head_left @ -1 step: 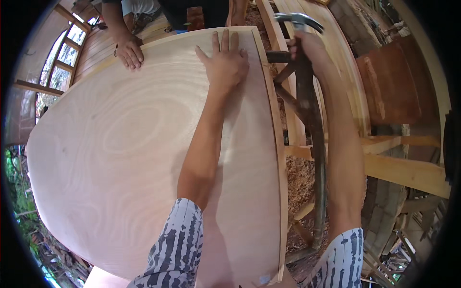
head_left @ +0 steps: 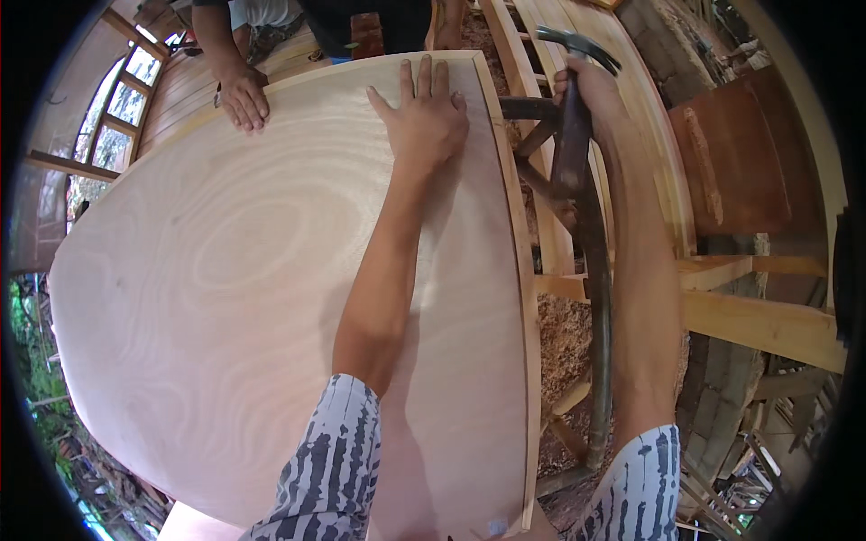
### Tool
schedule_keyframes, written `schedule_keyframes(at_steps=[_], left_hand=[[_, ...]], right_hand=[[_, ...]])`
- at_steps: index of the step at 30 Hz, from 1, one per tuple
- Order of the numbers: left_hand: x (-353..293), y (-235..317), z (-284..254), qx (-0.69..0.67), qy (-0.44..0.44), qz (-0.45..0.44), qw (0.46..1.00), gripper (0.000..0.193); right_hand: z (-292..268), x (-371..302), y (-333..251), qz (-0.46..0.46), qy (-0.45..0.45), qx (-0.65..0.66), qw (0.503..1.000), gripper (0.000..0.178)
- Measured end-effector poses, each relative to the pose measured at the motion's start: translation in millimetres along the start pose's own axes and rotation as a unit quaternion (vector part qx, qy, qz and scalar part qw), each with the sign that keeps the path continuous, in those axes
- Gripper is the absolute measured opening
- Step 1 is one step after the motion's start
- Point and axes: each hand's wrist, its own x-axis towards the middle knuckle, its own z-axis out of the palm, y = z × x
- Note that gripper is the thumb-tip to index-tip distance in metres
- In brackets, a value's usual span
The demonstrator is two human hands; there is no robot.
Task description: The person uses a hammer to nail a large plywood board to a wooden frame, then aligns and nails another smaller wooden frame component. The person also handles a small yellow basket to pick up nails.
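Note:
A large pale plywood panel (head_left: pixel 244 298) with a curved left side lies in front of me. Thin wooden strips frame it, one of them the edge strip (head_left: pixel 524 316) along its right side. My left hand (head_left: pixel 426 117) rests flat near the panel's far right corner, fingers spread. Beyond the right edge, my right hand (head_left: pixel 591 95) is closed round a claw hammer (head_left: pixel 570 149), high on the dark handle just below the metal head. The hammer is raised and apart from the panel. No nail can be made out.
Another person's hand (head_left: pixel 242 95) lies on the panel's far edge. To the right stands a dark curved metal frame (head_left: pixel 598 334), with wood shavings (head_left: pixel 564 338) below it. Light wooden boards (head_left: pixel 631 117) and a brown panel (head_left: pixel 732 153) are farther right.
My right hand and the hammer have shifted slightly to the right. My left hand, the panel and the other person's hand have stayed in place.

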Motion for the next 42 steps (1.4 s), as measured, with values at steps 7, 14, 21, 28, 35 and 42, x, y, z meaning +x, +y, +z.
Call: schedule_keyframes(at_steps=[7, 14, 21, 28, 35, 42], left_hand=[[0, -3, 13, 0.033, -0.058, -0.012, 0.998, 0.058], [11, 8, 4, 0.051, -0.071, -0.012, 0.996, 0.059], [8, 26, 6, 0.013, -0.088, -0.004, 0.996, 0.059], [11, 34, 5, 0.032, -0.096, 0.005, 0.995, 0.063], [11, 54, 4, 0.02, -0.11, -0.003, 0.994, 0.063], [1, 65, 28, 0.027, -0.106, -0.01, 0.994, 0.06]], right_hand=[[13, 27, 65, 0.149, -0.213, 0.142, 0.955, 0.019], [-2, 17, 56, 0.112, -0.075, 0.119, 0.984, 0.022], [-15, -8, 47, 0.121, -0.138, 0.023, 0.983, 0.021], [-59, -112, 91, 0.135, -0.079, 0.117, 0.981, 0.021], [-114, -194, 127, 0.199, -0.076, 0.182, 0.96, 0.018], [-113, -97, 122, 0.125, -0.029, 0.149, 0.98, 0.019]])
